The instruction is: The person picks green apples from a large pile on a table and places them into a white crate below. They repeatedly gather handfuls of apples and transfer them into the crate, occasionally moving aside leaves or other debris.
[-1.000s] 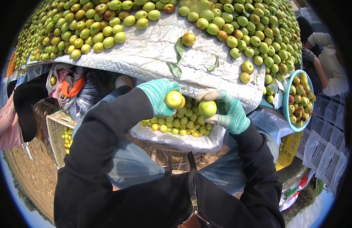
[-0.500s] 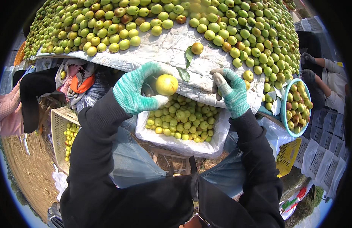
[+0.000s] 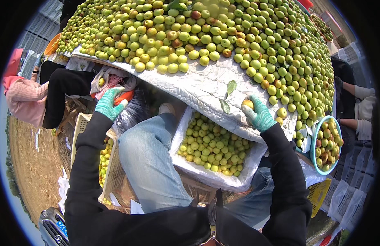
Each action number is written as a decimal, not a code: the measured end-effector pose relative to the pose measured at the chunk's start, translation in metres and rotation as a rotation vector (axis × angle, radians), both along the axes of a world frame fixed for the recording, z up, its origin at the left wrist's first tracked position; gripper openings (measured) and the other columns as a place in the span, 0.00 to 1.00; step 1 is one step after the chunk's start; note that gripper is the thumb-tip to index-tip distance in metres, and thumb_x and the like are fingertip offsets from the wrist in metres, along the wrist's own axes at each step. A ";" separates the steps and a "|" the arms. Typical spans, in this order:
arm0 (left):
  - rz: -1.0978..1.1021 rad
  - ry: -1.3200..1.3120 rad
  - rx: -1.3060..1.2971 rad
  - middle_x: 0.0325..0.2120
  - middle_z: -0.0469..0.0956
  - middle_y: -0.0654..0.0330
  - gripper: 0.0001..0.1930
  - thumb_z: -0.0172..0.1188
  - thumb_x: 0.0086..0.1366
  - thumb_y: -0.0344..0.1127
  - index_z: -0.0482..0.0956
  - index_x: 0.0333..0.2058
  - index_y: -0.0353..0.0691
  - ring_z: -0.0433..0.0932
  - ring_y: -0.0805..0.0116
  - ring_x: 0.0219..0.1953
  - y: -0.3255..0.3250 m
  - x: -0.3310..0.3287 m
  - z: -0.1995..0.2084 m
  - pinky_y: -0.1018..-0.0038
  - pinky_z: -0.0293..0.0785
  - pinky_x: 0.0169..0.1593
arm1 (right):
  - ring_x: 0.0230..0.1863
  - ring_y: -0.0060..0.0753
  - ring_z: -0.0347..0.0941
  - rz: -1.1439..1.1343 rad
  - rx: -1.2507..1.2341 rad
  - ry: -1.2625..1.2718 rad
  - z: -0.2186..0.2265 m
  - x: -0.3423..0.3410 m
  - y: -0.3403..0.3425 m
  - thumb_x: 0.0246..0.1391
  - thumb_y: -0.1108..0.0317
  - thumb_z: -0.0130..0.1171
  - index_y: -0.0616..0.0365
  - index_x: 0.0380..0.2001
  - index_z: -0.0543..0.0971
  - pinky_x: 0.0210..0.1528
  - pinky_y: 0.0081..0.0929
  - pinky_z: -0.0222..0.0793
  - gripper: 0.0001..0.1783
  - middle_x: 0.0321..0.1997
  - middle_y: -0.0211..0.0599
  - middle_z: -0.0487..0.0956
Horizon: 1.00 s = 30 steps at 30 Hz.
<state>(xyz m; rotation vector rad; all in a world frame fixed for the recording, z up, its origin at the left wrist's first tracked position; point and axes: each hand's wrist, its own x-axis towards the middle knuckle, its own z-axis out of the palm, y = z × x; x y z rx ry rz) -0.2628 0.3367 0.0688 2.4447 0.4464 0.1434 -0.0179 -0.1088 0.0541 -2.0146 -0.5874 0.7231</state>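
My left hand [image 3: 110,102], in a green-and-white knit glove, is stretched out to the left, fingers apart, with no fruit visible in it. Below it stands a cream plastic crate [image 3: 80,125] partly filled with yellowish jujubes [image 3: 104,162]. My right hand [image 3: 259,115], gloved alike, closes on a brownish-yellow jujube [image 3: 247,104] over the quilted white cloth [image 3: 198,88]. Two green leaves [image 3: 231,87] lie left of that hand. Between my knees, a box lined with white plastic [image 3: 198,172] holds many green jujubes [image 3: 214,145].
A large heap of green jujubes [image 3: 157,37] covers the far surface. A light-blue basin [image 3: 313,149] of redder jujubes stands right, above a yellow crate [image 3: 319,190]. Bundled cloth with a plastic bag [image 3: 134,110] lies near my left hand. People sit left [image 3: 28,100] and right [image 3: 364,106].
My left hand has swung left toward the cream crate, and the yellow jujube is gone from it. My right hand has taken the brownish jujube off the cloth. The view has shifted left.
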 end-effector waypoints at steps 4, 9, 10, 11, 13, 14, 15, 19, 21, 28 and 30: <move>-0.199 -0.030 0.343 0.55 0.66 0.45 0.29 0.63 0.58 0.47 0.69 0.56 0.42 0.71 0.47 0.53 -0.071 0.175 -0.048 0.59 0.69 0.55 | 0.20 0.19 0.68 -0.029 0.056 0.399 0.015 -0.038 -0.031 0.58 0.54 0.53 0.58 0.45 0.72 0.19 0.16 0.62 0.19 0.26 0.29 0.74; 0.197 0.454 0.310 0.60 0.58 0.42 0.36 0.62 0.53 0.59 0.66 0.59 0.54 0.63 0.43 0.61 -0.112 0.255 -0.059 0.60 0.65 0.60 | 0.26 0.24 0.72 -0.340 0.282 0.712 0.021 -0.046 -0.059 0.53 0.61 0.58 0.57 0.47 0.70 0.29 0.20 0.71 0.20 0.33 0.35 0.74; 0.201 0.483 0.377 0.58 0.60 0.44 0.35 0.61 0.54 0.59 0.66 0.58 0.54 0.64 0.46 0.59 -0.121 0.255 -0.059 0.59 0.66 0.58 | 0.26 0.22 0.72 -0.361 0.269 0.599 0.019 -0.032 -0.056 0.53 0.60 0.59 0.57 0.47 0.70 0.26 0.19 0.71 0.20 0.32 0.33 0.74; 0.196 0.495 0.360 0.56 0.61 0.44 0.34 0.61 0.54 0.59 0.67 0.58 0.55 0.65 0.46 0.58 -0.128 0.252 -0.060 0.58 0.66 0.58 | 0.19 0.19 0.69 -0.454 0.202 0.472 0.019 -0.010 -0.055 0.49 0.58 0.66 0.51 0.43 0.73 0.16 0.17 0.66 0.21 0.29 0.31 0.75; 0.058 0.346 0.400 0.58 0.59 0.41 0.32 0.62 0.54 0.54 0.68 0.58 0.54 0.66 0.40 0.56 -0.144 0.241 -0.064 0.53 0.65 0.58 | 0.21 0.23 0.71 -0.530 0.127 0.029 0.011 0.042 -0.035 0.47 0.57 0.68 0.53 0.41 0.73 0.19 0.20 0.70 0.22 0.28 0.32 0.75; 0.066 0.267 0.370 0.58 0.59 0.41 0.30 0.64 0.52 0.50 0.72 0.55 0.55 0.64 0.40 0.57 -0.154 0.235 -0.069 0.52 0.64 0.58 | 0.30 0.34 0.75 -0.441 -0.037 -0.384 0.006 0.066 -0.023 0.44 0.57 0.69 0.56 0.41 0.74 0.33 0.29 0.75 0.23 0.34 0.38 0.77; 0.001 0.211 0.329 0.58 0.59 0.41 0.28 0.65 0.50 0.48 0.74 0.52 0.55 0.64 0.41 0.57 -0.162 0.228 -0.074 0.53 0.63 0.59 | 0.43 0.42 0.75 -0.349 -0.257 -0.512 0.001 0.087 -0.011 0.42 0.57 0.69 0.56 0.41 0.75 0.47 0.36 0.72 0.24 0.40 0.42 0.76; -0.120 0.021 0.159 0.56 0.63 0.47 0.24 0.69 0.46 0.41 0.78 0.45 0.50 0.66 0.48 0.56 -0.167 0.220 -0.073 0.62 0.65 0.59 | 0.50 0.48 0.73 -0.082 -0.453 -0.605 -0.026 0.100 0.012 0.42 0.57 0.68 0.47 0.49 0.75 0.52 0.40 0.71 0.27 0.52 0.45 0.69; -0.116 -0.032 -0.492 0.48 0.71 0.57 0.19 0.68 0.52 0.43 0.79 0.43 0.48 0.76 0.61 0.44 -0.162 0.219 -0.057 0.68 0.76 0.46 | 0.51 0.49 0.72 -0.088 -0.493 -0.533 -0.033 0.094 0.011 0.42 0.58 0.67 0.43 0.50 0.75 0.53 0.41 0.71 0.28 0.54 0.44 0.67; 0.042 0.325 -2.394 0.58 0.63 0.47 0.29 0.55 0.63 0.48 0.62 0.61 0.49 0.68 0.50 0.53 -0.210 0.151 -0.005 0.64 0.78 0.40 | 0.40 0.38 0.77 0.020 -0.359 0.106 -0.008 0.086 0.006 0.40 0.61 0.69 0.45 0.46 0.76 0.32 0.29 0.77 0.25 0.46 0.42 0.72; 0.069 0.339 -2.457 0.60 0.60 0.45 0.29 0.54 0.64 0.48 0.61 0.61 0.48 0.65 0.47 0.58 -0.227 0.132 0.000 0.53 0.73 0.52 | 0.36 0.33 0.77 -0.105 -0.023 0.417 0.004 0.054 -0.013 0.46 0.60 0.65 0.50 0.50 0.74 0.22 0.24 0.75 0.25 0.44 0.41 0.75</move>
